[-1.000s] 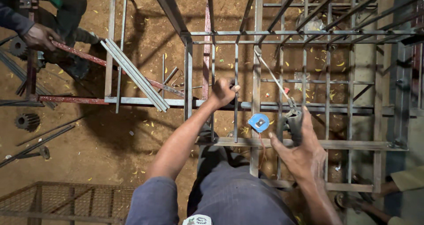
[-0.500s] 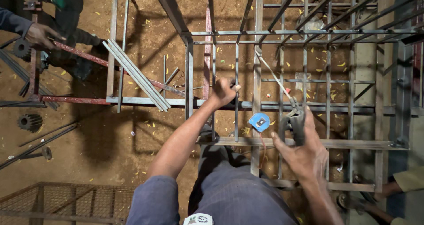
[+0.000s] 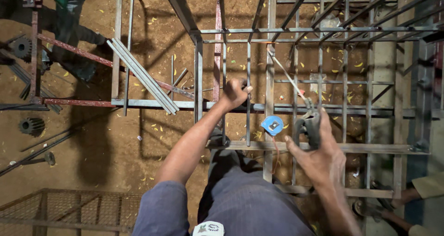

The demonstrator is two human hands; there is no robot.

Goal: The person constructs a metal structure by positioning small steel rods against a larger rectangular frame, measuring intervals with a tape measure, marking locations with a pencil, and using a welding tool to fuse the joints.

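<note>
Fingers of our left hand [image 3: 234, 92] wrapped around thin vertical bar [image 3: 248, 85] of steel grille frame [image 3: 323, 148]. Our right hand [image 3: 317, 155] clamps electrode holder [image 3: 309, 125], welding rod [image 3: 286, 76] angled up-left. Blue tape measure [image 3: 272, 125] hangs just beside holder.

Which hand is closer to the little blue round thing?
Right. The right hand grips a dark tool just beside the blue tape measure. The left hand is farther, up and to its left, holding a thin bar.
</note>
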